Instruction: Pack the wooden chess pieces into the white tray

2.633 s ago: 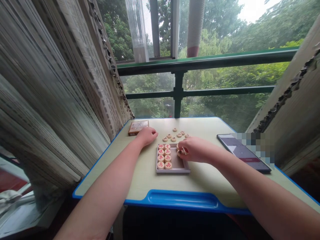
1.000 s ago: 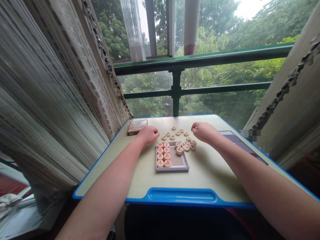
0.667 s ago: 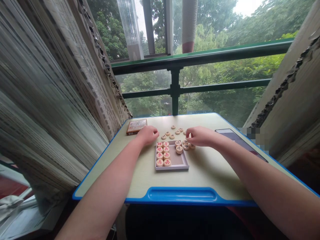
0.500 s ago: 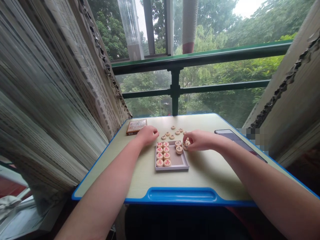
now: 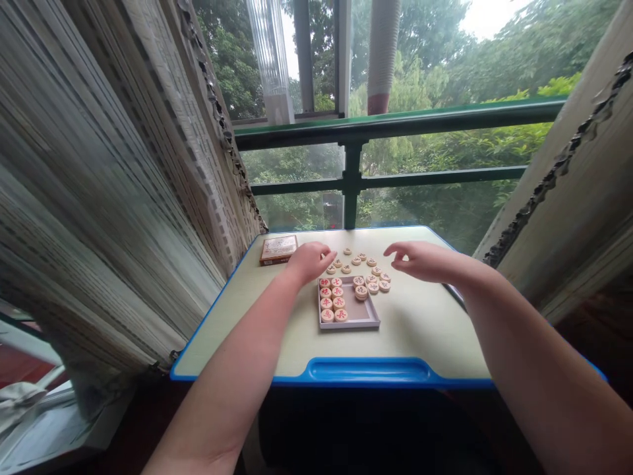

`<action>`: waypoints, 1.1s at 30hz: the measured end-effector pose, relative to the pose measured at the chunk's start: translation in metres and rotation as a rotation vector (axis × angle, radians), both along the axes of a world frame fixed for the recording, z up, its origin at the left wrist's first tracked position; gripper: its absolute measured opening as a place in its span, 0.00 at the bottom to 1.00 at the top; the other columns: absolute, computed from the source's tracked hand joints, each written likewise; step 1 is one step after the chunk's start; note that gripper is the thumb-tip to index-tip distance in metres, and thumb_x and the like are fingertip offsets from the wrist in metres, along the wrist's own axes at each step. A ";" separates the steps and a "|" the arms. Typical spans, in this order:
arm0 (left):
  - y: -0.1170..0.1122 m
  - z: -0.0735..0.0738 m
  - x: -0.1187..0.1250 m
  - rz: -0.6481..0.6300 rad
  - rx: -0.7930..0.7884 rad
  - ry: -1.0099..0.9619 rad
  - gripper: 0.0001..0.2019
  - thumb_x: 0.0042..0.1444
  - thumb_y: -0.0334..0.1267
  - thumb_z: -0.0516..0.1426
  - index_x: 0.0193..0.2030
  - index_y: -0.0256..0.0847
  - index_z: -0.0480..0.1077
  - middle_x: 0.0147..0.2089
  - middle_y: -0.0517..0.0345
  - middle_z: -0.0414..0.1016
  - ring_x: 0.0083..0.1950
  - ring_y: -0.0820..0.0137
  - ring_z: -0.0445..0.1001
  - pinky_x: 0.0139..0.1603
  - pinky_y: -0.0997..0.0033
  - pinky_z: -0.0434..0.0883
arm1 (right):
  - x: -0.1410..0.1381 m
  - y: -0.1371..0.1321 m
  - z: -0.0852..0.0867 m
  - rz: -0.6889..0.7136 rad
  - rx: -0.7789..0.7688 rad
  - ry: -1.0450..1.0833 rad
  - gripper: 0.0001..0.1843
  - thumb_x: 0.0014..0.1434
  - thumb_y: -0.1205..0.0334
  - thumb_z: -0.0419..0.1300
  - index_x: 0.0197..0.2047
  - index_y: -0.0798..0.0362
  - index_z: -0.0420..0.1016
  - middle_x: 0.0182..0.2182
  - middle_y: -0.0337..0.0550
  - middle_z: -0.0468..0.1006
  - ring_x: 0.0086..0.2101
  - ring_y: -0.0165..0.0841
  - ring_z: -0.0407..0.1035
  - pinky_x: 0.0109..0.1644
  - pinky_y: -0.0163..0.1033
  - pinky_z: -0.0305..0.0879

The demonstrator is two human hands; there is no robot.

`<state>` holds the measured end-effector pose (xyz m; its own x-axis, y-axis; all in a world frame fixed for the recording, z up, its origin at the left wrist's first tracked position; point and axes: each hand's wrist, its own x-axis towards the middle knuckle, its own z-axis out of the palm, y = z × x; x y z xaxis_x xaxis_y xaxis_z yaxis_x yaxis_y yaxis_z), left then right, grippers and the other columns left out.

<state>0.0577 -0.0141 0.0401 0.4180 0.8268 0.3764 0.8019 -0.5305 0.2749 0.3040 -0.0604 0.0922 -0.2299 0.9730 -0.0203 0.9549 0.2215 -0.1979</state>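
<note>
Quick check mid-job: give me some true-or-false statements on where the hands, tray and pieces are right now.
1. The right hand has a piece in its grip. False: its fingers are spread above the table and no piece shows in them.
2. Red-marked pieces fill two columns along the left side of the tray. True.
3. The left hand lies inside the tray. False: it is on the table just beyond the tray's far left corner.
4. Loose pieces lie on the table beyond the tray. True.
5. The printed box sits to the right of the tray. False: it is at the far left, by the curtain.
</note>
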 end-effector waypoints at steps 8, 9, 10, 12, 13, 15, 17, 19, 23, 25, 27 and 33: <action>0.016 -0.025 -0.001 -0.045 -0.157 -0.075 0.26 0.58 0.54 0.41 0.42 0.39 0.73 0.43 0.52 0.76 0.45 0.65 0.71 0.46 0.68 0.65 | 0.007 0.016 -0.049 -0.037 0.273 0.167 0.18 0.56 0.63 0.49 0.46 0.52 0.74 0.44 0.48 0.72 0.39 0.34 0.68 0.45 0.38 0.62; 0.017 -0.027 0.000 -0.051 -0.190 -0.083 0.28 0.59 0.55 0.39 0.42 0.39 0.73 0.42 0.52 0.76 0.45 0.65 0.71 0.46 0.68 0.65 | 0.007 0.019 -0.056 0.000 0.359 0.215 0.17 0.57 0.63 0.49 0.46 0.53 0.74 0.45 0.49 0.71 0.41 0.35 0.67 0.47 0.38 0.61; 0.017 -0.028 0.000 -0.050 -0.221 -0.094 0.29 0.59 0.56 0.38 0.41 0.38 0.73 0.41 0.52 0.76 0.44 0.65 0.71 0.46 0.68 0.65 | 0.006 0.022 -0.062 0.042 0.417 0.253 0.16 0.58 0.62 0.49 0.44 0.53 0.75 0.46 0.49 0.70 0.43 0.35 0.66 0.48 0.38 0.61; 0.016 -0.030 0.000 -0.038 -0.263 -0.120 0.31 0.59 0.57 0.36 0.41 0.38 0.73 0.40 0.51 0.76 0.44 0.64 0.71 0.46 0.67 0.66 | 0.006 0.026 -0.071 0.033 0.454 0.351 0.17 0.58 0.62 0.48 0.45 0.54 0.74 0.44 0.48 0.70 0.43 0.34 0.67 0.49 0.37 0.61; 0.015 -0.031 0.000 -0.033 -0.275 -0.130 0.33 0.59 0.57 0.35 0.42 0.37 0.73 0.40 0.51 0.76 0.44 0.64 0.71 0.45 0.67 0.66 | 0.006 0.027 -0.074 0.028 0.437 0.375 0.16 0.59 0.61 0.48 0.44 0.54 0.74 0.44 0.47 0.70 0.43 0.34 0.67 0.49 0.37 0.61; 0.014 -0.031 0.000 -0.036 -0.283 -0.137 0.34 0.58 0.58 0.34 0.42 0.37 0.73 0.40 0.50 0.76 0.44 0.63 0.71 0.46 0.66 0.65 | 0.005 0.029 -0.079 0.030 0.355 0.375 0.16 0.59 0.61 0.49 0.44 0.54 0.74 0.43 0.47 0.71 0.43 0.33 0.66 0.49 0.37 0.60; 0.014 -0.032 0.001 -0.044 -0.280 -0.134 0.35 0.58 0.59 0.34 0.42 0.37 0.73 0.41 0.49 0.76 0.45 0.63 0.71 0.46 0.66 0.65 | 0.003 0.030 -0.081 0.044 0.275 0.340 0.15 0.58 0.61 0.50 0.43 0.54 0.75 0.43 0.47 0.72 0.43 0.33 0.66 0.49 0.36 0.59; 0.016 -0.032 0.002 -0.052 -0.279 -0.141 0.35 0.58 0.59 0.34 0.42 0.38 0.74 0.43 0.48 0.76 0.46 0.63 0.71 0.46 0.66 0.65 | 0.002 0.032 -0.083 0.040 0.233 0.304 0.15 0.58 0.59 0.51 0.42 0.54 0.75 0.42 0.47 0.73 0.41 0.33 0.67 0.47 0.35 0.60; 0.017 -0.032 0.004 -0.072 -0.283 -0.142 0.36 0.58 0.59 0.33 0.40 0.37 0.74 0.41 0.48 0.76 0.45 0.64 0.71 0.46 0.67 0.65 | 0.001 0.034 -0.083 0.032 0.181 0.234 0.14 0.56 0.59 0.52 0.40 0.55 0.76 0.39 0.46 0.75 0.37 0.32 0.67 0.41 0.34 0.61; 0.016 -0.032 0.004 -0.065 -0.284 -0.141 0.37 0.57 0.60 0.33 0.38 0.36 0.75 0.39 0.48 0.77 0.44 0.64 0.72 0.46 0.67 0.65 | 0.001 0.035 -0.084 0.037 0.161 0.220 0.13 0.55 0.61 0.52 0.39 0.54 0.76 0.39 0.45 0.75 0.36 0.31 0.68 0.40 0.33 0.61; 0.015 -0.032 0.004 -0.060 -0.288 -0.159 0.38 0.57 0.60 0.32 0.38 0.36 0.75 0.40 0.48 0.77 0.45 0.64 0.72 0.46 0.67 0.65 | 0.001 0.036 -0.085 0.038 0.166 0.221 0.13 0.55 0.62 0.52 0.40 0.54 0.76 0.39 0.45 0.75 0.36 0.31 0.68 0.42 0.33 0.61; 0.018 -0.034 0.004 -0.048 -0.298 -0.131 0.39 0.57 0.61 0.31 0.39 0.36 0.76 0.43 0.47 0.76 0.48 0.61 0.71 0.50 0.65 0.65 | 0.002 0.039 -0.086 0.049 0.237 0.330 0.20 0.59 0.58 0.49 0.50 0.56 0.70 0.51 0.49 0.69 0.50 0.34 0.63 0.54 0.36 0.55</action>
<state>0.0619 0.0041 0.0064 0.4230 0.8893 0.1741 0.7253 -0.4474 0.5233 0.3061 -0.0210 0.0066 -0.2328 0.9296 0.2858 0.8356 0.3415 -0.4302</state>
